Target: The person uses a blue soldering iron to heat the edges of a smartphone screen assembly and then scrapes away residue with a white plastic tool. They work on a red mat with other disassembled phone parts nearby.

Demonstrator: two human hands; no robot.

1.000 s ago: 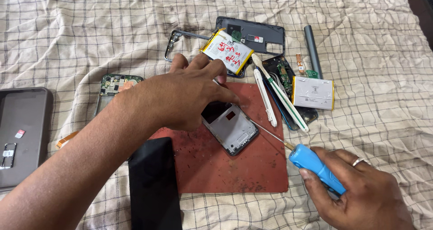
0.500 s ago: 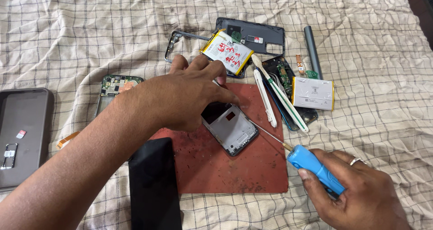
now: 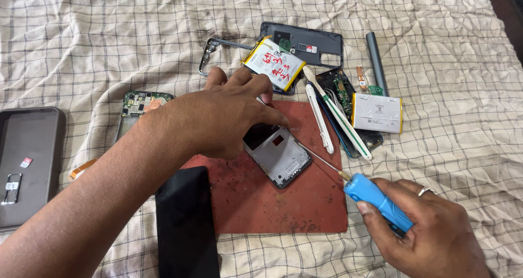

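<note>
Grey rectangular phone frame [image 3: 278, 155] on red mat [image 3: 283, 202] unmoved since earlier; left hand [image 3: 218, 120] still pressing it flat, right hand [image 3: 430, 240] still closed round blue-handled screwdriver [image 3: 376, 199]

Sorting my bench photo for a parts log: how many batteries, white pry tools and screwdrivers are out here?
Batteries: 2, one by the back cover, one at right
White pry tools: 2
Screwdrivers: 1, blue-handled, in the right hand
Total: 5

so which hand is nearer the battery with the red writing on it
Left. The left hand has its fingertips right beside the battery, while the right hand is far below it, holding the blue screwdriver.
</note>
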